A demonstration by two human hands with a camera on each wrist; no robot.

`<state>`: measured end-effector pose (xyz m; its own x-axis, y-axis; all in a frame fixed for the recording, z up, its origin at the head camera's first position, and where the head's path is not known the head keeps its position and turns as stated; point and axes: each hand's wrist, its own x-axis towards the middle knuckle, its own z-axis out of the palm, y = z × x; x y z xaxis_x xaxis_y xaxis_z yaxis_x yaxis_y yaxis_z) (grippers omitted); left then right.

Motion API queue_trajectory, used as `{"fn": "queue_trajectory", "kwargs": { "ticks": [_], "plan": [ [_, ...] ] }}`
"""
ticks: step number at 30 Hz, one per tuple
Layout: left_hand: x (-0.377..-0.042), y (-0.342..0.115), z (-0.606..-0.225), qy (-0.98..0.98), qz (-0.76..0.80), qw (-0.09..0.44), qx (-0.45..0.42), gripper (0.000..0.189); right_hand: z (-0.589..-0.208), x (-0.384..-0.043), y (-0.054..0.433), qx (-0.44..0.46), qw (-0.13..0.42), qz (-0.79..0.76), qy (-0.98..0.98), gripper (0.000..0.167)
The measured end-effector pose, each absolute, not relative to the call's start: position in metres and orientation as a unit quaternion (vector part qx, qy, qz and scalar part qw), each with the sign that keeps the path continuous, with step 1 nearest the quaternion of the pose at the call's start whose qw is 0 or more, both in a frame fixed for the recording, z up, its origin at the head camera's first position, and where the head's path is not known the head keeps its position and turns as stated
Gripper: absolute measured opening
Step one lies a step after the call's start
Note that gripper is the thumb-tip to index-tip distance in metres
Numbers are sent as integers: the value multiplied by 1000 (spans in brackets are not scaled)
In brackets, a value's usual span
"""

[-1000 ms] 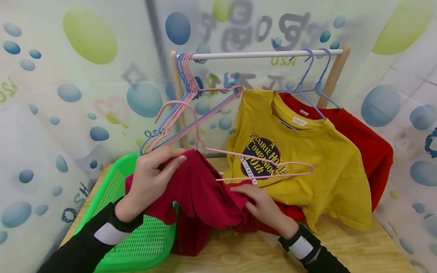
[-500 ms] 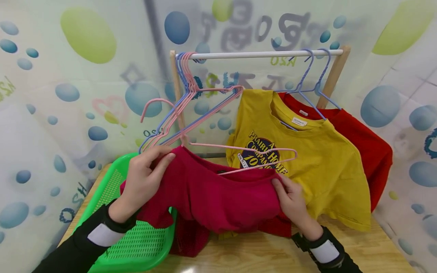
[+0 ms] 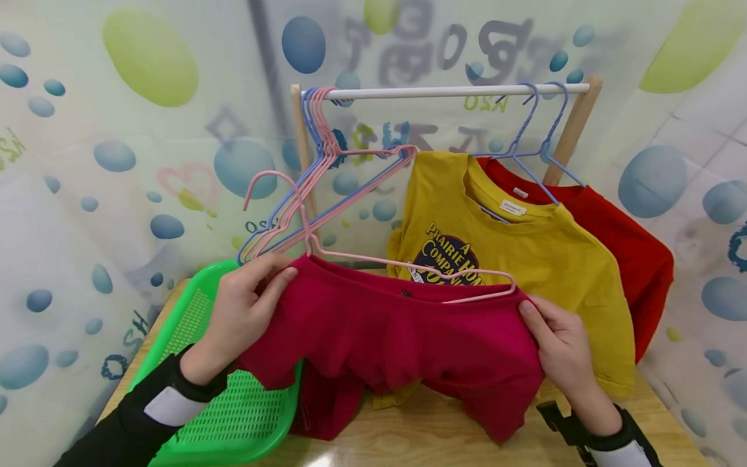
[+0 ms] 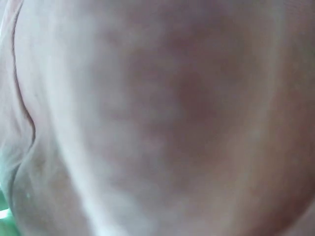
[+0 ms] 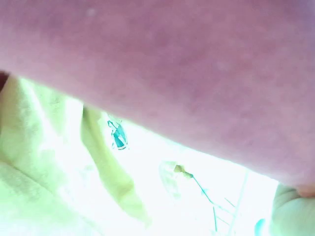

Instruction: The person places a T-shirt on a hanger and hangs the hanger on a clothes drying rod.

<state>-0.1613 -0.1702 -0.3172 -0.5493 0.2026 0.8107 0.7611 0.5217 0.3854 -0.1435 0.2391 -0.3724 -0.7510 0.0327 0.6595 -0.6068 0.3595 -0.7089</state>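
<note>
A crimson shirt (image 3: 385, 331) is stretched between both hands in the head view, its neckline uppermost. My left hand (image 3: 242, 311) pinches the shirt's left shoulder beside the neckline. On the other side my right hand (image 3: 563, 344) pinches the right shoulder between thumb and fingers. A pink hanger (image 3: 373, 259) stands in the neck opening, its hook up at the left and its right end showing above the neckline; its left arm is hidden inside the cloth. Bare skin fills most of both wrist views, and a pale, overexposed yellow shirt (image 5: 44, 147) shows in the right one.
Behind stands a rack with a white rail (image 3: 443, 93). Several pink and blue hangers (image 3: 318, 162) hang at its left end. A yellow shirt (image 3: 519, 266) and a red shirt (image 3: 636, 259) hang at its right. A green basket (image 3: 233, 415) sits at left on the wooden table (image 3: 420, 441).
My right hand has moved right, drawing the shirt's neckline out wide past the hanger's right end. My left hand and the hanger first shifted slightly left; the hanger's hook stays at the left.
</note>
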Motion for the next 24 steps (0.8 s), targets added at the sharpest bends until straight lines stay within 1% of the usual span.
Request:
{"fn": "queue_trajectory", "kwargs": {
  "ticks": [4, 8, 17, 24],
  "plan": [
    [-163, -171, -318, -794, -375, 365, -308, 19, -375, -141, 241, 154, 300, 538, -772, 40],
    [-163, -172, -317, -799, -368, 360, -310, 19, -376, -140, 240, 140, 302, 543, -771, 40],
    [-161, -173, -317, -803, -363, 344, -323, 21, -375, -141, 240, 153, 301, 554, -761, 40],
    [-160, -170, -319, -799, -368, 333, -340, 24, -374, -139, 238, 162, 295, 542, -770, 33]
  ]
}}
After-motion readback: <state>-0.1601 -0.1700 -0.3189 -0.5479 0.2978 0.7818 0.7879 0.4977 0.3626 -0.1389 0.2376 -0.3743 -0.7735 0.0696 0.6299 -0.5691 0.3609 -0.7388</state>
